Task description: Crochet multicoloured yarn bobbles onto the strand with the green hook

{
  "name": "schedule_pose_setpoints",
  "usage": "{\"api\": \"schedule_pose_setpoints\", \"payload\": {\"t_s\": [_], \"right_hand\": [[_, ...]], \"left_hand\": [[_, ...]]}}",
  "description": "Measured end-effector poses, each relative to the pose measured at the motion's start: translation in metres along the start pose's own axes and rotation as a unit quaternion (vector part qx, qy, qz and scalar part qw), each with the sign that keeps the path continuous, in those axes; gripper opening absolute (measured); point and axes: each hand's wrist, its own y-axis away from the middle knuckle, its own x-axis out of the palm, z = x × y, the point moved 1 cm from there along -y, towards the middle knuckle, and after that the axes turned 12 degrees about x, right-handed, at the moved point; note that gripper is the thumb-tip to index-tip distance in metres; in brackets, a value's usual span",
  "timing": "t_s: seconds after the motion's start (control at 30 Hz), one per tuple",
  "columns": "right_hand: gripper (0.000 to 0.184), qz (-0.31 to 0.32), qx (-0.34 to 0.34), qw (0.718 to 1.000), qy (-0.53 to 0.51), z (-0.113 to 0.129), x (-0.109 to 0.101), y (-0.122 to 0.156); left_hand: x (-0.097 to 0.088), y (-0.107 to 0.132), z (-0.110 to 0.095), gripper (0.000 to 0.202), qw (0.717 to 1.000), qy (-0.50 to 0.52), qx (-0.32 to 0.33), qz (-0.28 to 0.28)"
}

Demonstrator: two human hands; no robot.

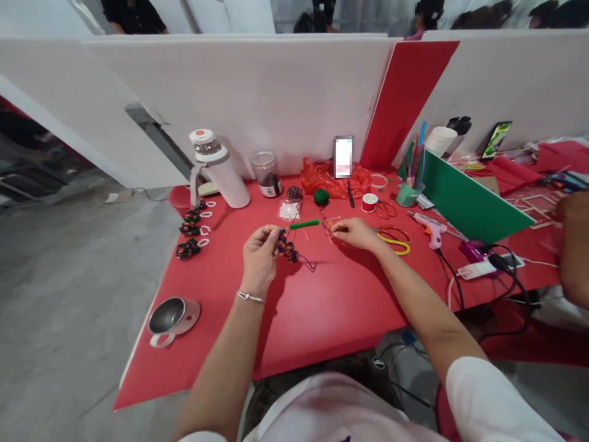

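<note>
My left hand [261, 255] pinches a dark crocheted piece [288, 247] with orange and green flecks, and a loose dark yarn tail [309, 264] trails from it. A green-handled crochet hook [304, 224] lies just beyond, between my hands, its thin metal tip pointing right. My right hand [353, 233] has thumb and fingertips pressed together close to some loose orange and purple yarn [327, 228]. What that pinch holds, if anything, is too small to make out. Behind the hook sit a packet of white beads [289, 211], a multicoloured yarn ball [294, 193] and a green one [321, 197].
Red- and yellow-handled scissors [399, 248] lie right of my right hand, with a glue gun [433, 230] further over. A steel mug [175, 319] stands front left. Beaded yarn pieces [188, 248], a white flask [225, 175] and a jar [265, 175] line the left and back.
</note>
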Motion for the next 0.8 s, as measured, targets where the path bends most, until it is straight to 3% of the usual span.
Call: {"api": "schedule_pose_setpoints", "payload": {"t_s": [0.23, 0.47, 0.67, 0.8], "right_hand": [[0.019, -0.03, 0.002, 0.999, 0.038, -0.004, 0.023, -0.02], [0.025, -0.023, -0.012, 0.998, 0.054, 0.024, 0.059, -0.048], [0.028, -0.023, -0.048, 0.97, 0.237, 0.055, 0.082, -0.065], [0.033, -0.081, -0.045, 0.968, 0.232, 0.058, 0.093, -0.071]], "left_hand": [[-0.028, 0.028, 0.034, 0.037, 0.998, -0.003, -0.041, -0.048], [-0.033, 0.03, 0.036, 0.038, 0.994, 0.024, -0.061, -0.082], [-0.034, 0.03, 0.036, 0.038, 0.994, 0.037, -0.066, -0.081], [-0.037, 0.028, 0.036, 0.037, 0.991, 0.048, -0.066, -0.102]]}}
